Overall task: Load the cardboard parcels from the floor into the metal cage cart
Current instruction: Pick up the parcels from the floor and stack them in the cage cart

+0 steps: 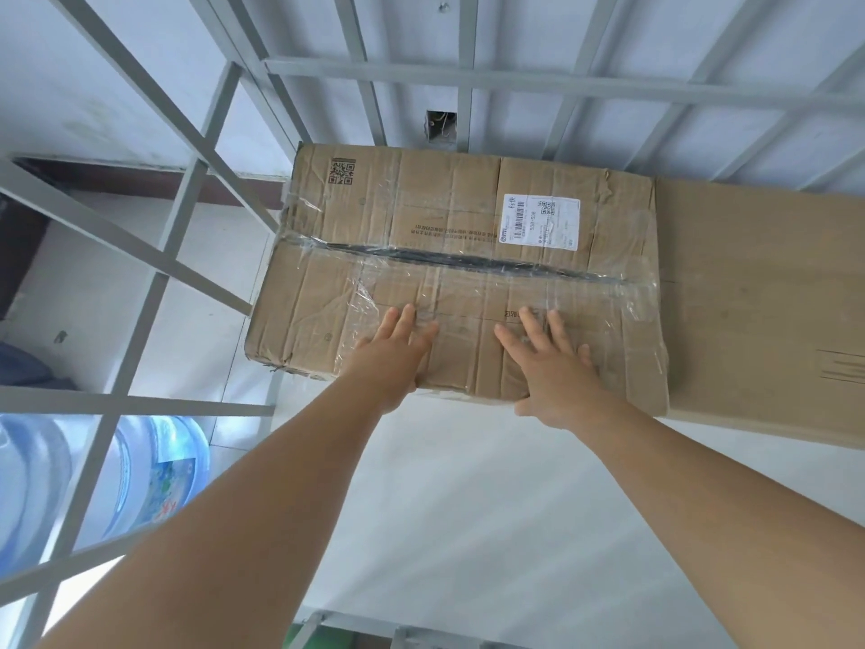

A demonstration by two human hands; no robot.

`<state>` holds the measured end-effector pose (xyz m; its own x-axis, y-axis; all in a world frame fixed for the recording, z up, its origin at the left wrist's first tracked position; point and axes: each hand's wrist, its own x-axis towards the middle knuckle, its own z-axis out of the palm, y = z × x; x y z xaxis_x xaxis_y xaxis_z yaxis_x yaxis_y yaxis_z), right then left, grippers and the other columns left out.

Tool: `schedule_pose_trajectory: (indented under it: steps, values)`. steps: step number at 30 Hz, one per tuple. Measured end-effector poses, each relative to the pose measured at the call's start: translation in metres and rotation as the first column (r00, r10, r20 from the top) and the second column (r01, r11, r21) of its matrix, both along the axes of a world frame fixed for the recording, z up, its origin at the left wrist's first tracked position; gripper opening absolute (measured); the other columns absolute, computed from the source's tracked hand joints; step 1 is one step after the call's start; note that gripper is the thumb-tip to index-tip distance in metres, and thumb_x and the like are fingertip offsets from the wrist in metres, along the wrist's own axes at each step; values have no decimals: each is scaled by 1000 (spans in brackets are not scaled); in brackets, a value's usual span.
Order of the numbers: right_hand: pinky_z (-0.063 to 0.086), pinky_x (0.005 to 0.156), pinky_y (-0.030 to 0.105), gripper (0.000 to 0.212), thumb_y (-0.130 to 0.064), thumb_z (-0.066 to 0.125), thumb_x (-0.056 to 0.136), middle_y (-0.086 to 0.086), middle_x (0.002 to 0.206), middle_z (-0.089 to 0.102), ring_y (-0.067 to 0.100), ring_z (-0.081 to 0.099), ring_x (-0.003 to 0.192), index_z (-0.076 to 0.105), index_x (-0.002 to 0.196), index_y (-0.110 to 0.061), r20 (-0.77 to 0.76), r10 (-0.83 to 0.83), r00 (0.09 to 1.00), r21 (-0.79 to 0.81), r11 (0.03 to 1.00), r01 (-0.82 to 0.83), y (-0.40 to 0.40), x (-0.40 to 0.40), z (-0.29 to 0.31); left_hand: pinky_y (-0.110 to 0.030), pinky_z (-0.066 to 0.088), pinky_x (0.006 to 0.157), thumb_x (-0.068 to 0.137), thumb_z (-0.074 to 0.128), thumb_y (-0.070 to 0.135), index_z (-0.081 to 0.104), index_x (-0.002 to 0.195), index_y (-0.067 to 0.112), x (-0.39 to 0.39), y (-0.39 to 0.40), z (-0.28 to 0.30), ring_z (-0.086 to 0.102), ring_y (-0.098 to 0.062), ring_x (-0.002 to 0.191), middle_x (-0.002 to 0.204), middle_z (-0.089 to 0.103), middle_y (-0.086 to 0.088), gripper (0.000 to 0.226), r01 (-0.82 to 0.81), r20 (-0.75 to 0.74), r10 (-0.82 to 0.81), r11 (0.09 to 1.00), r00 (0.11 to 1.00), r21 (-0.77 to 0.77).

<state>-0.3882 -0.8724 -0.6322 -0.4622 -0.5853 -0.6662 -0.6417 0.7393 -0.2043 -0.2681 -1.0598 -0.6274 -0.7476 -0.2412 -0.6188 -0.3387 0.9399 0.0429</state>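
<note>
A worn cardboard parcel [449, 255], wrapped in clear tape and bearing a white shipping label [539, 222], lies inside the metal cage cart [187, 199] against its far bars. My left hand [398, 353] and my right hand [552, 367] both press flat on the parcel's near top edge, fingers straight and spread. To its right a plainer, larger cardboard parcel [758, 311] touches it side by side. The cart's pale floor [468, 508] stretches toward me under my forearms.
Grey bars of the cage run along the left side and the back [515, 82]. Outside the left bars stands a blue water jug [140, 475] on a tiled floor. A white wall with a small socket hole [440, 126] lies behind the cart.
</note>
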Motion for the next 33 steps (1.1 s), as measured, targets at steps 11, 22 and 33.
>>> schedule_pose_trajectory:
  steps: [11,22,33]
  values:
    - [-1,118,48,104,-37,68,87,-4,160,-22,21,-20,147,-11,154,-29,-66,62,996,-17,998,-63,7,1,25,-43,11,120,96,58,30,0,155,17,1,20,31,1,-26,150,163,-1,-10,84,-16,-46,13,999,999,-52]
    - [1,119,40,92,-41,61,91,-2,163,-7,21,-6,150,-2,156,-23,-100,167,981,-151,972,-181,11,18,153,-38,15,119,94,57,39,11,154,16,39,54,154,15,-23,148,159,21,-4,79,-232,-183,216,971,959,-67]
    - [7,121,42,94,-46,61,89,-1,163,-2,21,-1,150,-1,156,-21,-249,302,920,-313,874,-372,4,91,318,-39,18,119,90,62,42,17,154,17,134,97,316,21,-23,145,157,27,-3,82,-491,-422,405,864,811,-113]
